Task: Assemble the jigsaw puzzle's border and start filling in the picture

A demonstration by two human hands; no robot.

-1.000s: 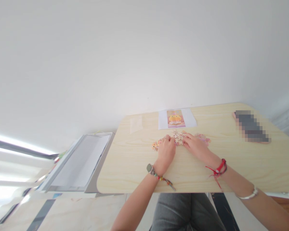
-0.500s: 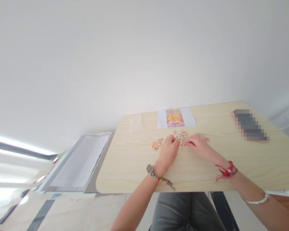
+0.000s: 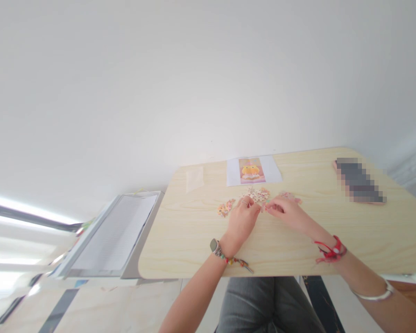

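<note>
Small jigsaw puzzle pieces lie in three groups on the light wooden table: a pale pile point(image 3: 259, 193) in the middle, a yellow-orange group point(image 3: 225, 208) at left and a pinkish group point(image 3: 291, 197) at right. My left hand point(image 3: 243, 218), with a watch and beaded bracelet at the wrist, is closed in a pinch just below the middle pile. Facing it, my right hand point(image 3: 287, 212) pinches a small pinkish puzzle piece point(image 3: 267, 206). Between the fingertips of both hands show small bits of puzzle, partly hidden by the fingers.
Behind the pile lies a white sheet point(image 3: 272, 170) with a printed yellow cartoon picture point(image 3: 252, 170). A clear plastic bag point(image 3: 194, 179) is at the table's back left. A blurred-out phone point(image 3: 359, 181) lies at right. Left of the table point(image 3: 180, 245) stands a grey-framed surface point(image 3: 116, 231).
My right wrist has shifted slightly right and down, while its fingertips stay near the pile. My left fingertips have moved slightly right, toward the small pieces between the hands.
</note>
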